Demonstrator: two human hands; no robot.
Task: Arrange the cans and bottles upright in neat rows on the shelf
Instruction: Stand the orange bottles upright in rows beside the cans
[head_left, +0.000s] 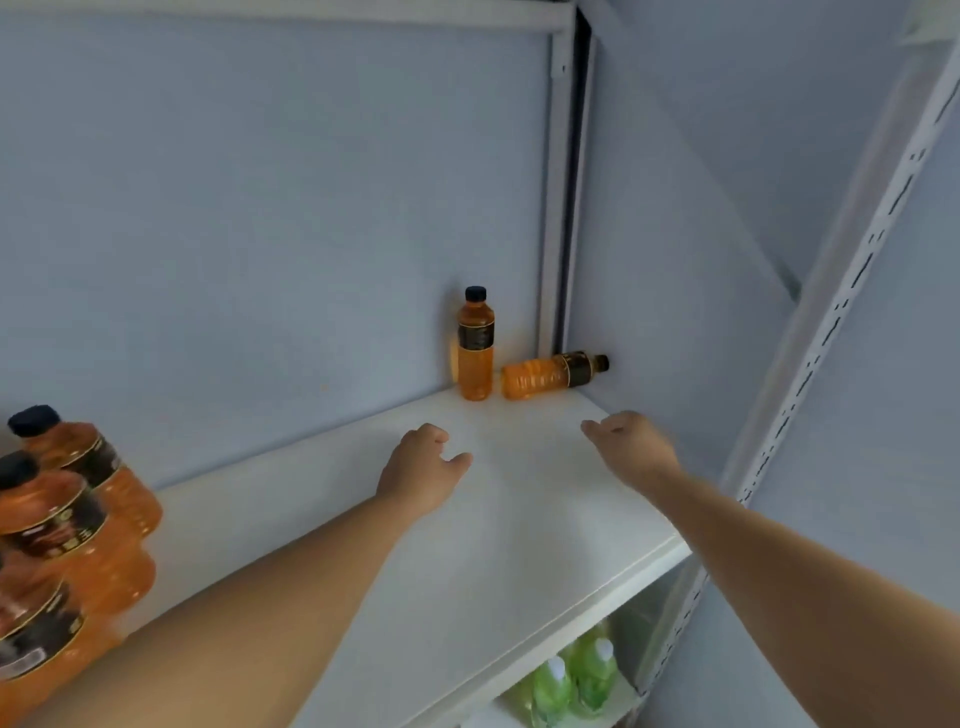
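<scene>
Head view: a white flat shelf board (519, 545) runs from the lower left up to a back corner near the middle of the picture, closed in by pale grey-blue panels.

In that corner stands a clear plastic bottle of orange drink with a black cap and dark label (475, 345), upright against the back panel. At its 3 o'clock a second orange drink bottle with the same label (550, 375) lies on its side. Its base is just beside the standing one and its black cap points to 3 o'clock at the side panel. Whether the two touch cannot be told.

The left hand (421, 467) reaches in at 6 o'clock of the standing bottle, low over the board, fingers loosely curled with nothing in them. The right hand (628, 441) is at 4 o'clock of the lying bottle and near it but apart from it. Its fingers are stretched forward, relaxed, and grasp nothing.

At 8 o'clock, on the picture's left edge, a blurred cluster of orange black-capped bottles (67, 519) stands close together on the same board, well apart from the corner pair.

At 5 o'clock, below the board's front edge, pale green bottles with white caps (571, 675) stand on a lower shelf. A white perforated metal upright (831, 338) slants up the right side.
</scene>
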